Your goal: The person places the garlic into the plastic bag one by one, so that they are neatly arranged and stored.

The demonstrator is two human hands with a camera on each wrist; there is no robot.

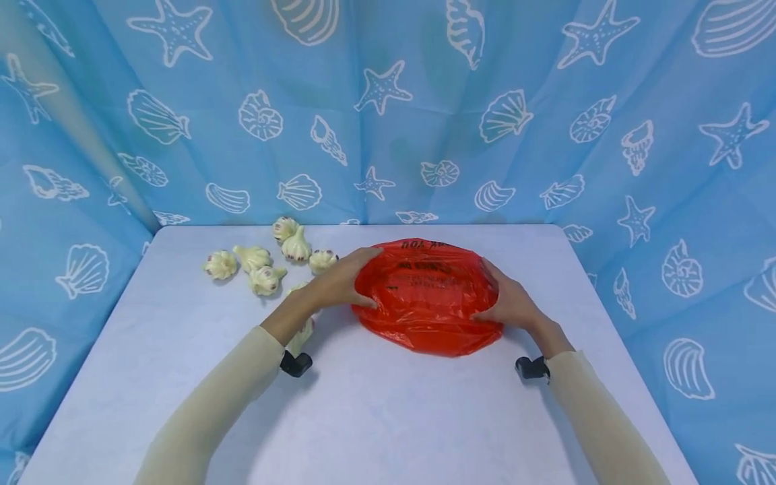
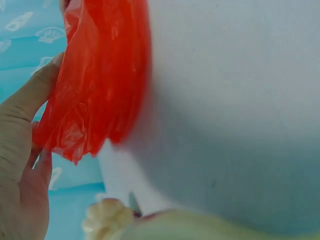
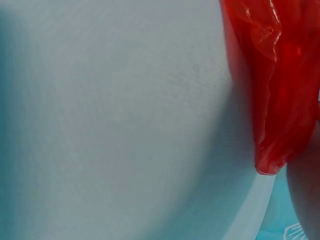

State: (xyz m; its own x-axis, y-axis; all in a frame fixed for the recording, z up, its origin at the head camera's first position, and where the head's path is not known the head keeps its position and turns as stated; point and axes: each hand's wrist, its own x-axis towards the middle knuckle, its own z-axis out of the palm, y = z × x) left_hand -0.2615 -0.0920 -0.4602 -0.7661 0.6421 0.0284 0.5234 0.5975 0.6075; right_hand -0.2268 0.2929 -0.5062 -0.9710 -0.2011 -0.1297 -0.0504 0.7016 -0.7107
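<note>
A red plastic bag [image 1: 427,296] with dark printed lettering spreads between the two hands over the white table. My left hand [image 1: 344,279] grips its left side, the thumb on the near face. My right hand [image 1: 511,302] holds the opposite side, thumb also in front. In the left wrist view the crinkled edge of the bag [image 2: 100,85] hangs by the left hand [image 2: 22,155], whose fingers reach behind it. Only a blurred part of the right hand [image 3: 306,187] shows in the right wrist view, beside the red plastic [image 3: 277,95].
Several garlic bulbs [image 1: 265,279] lie on the table's [image 1: 388,417] back left, left of the bag. One more garlic bulb [image 1: 301,337] is partly hidden behind the left forearm. A blue curtain [image 1: 388,135] with white shells hangs around the table's back and sides.
</note>
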